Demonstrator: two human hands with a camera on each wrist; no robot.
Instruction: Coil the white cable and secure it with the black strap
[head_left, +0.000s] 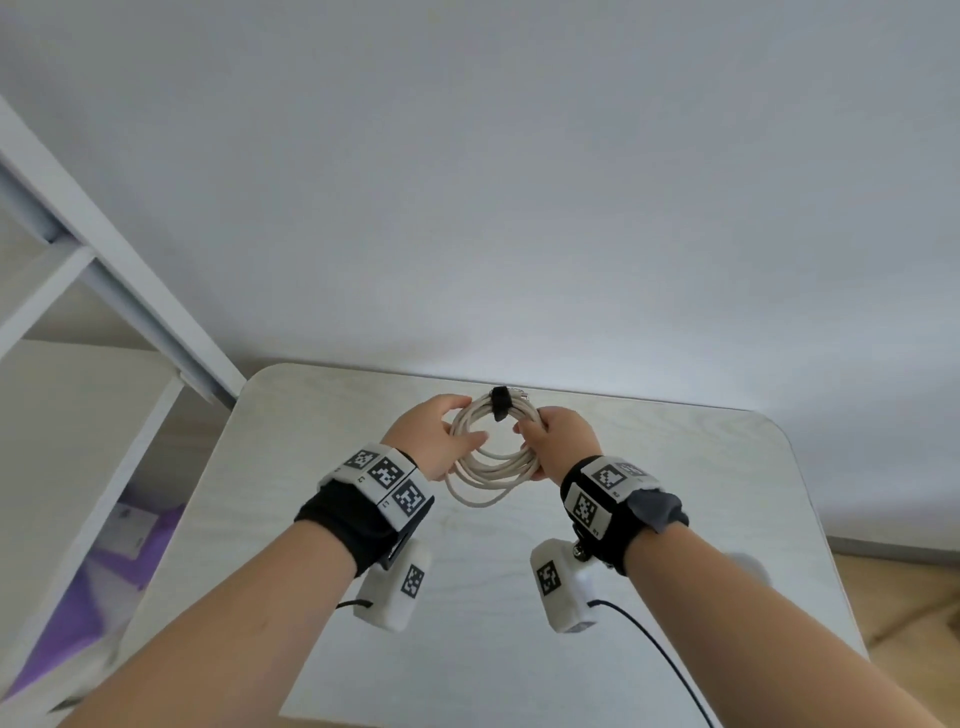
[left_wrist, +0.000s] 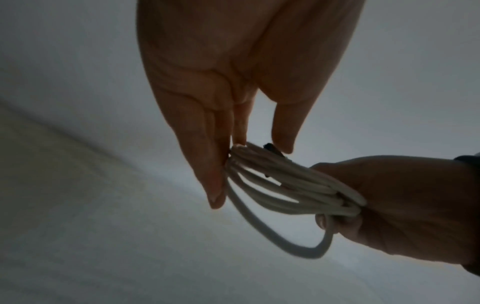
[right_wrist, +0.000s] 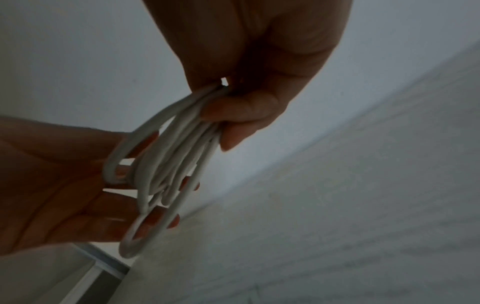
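Above table (head_left: 675, 519) centre: left hand (head_left: 434, 436) spread, right hand (head_left: 563, 441) pinching strapped white cable (head_left: 493, 462).

Head view looks forward and down from above both forearms onto the table (head_left: 675, 467), wall beyond. Left wrist view sits close under the left hand (left_wrist: 233, 82), facing along its fingers above the table. Right wrist view likewise, close under the right hand (right_wrist: 259, 51). All three views share the white cable (head_left: 493, 462) coil, above the table.
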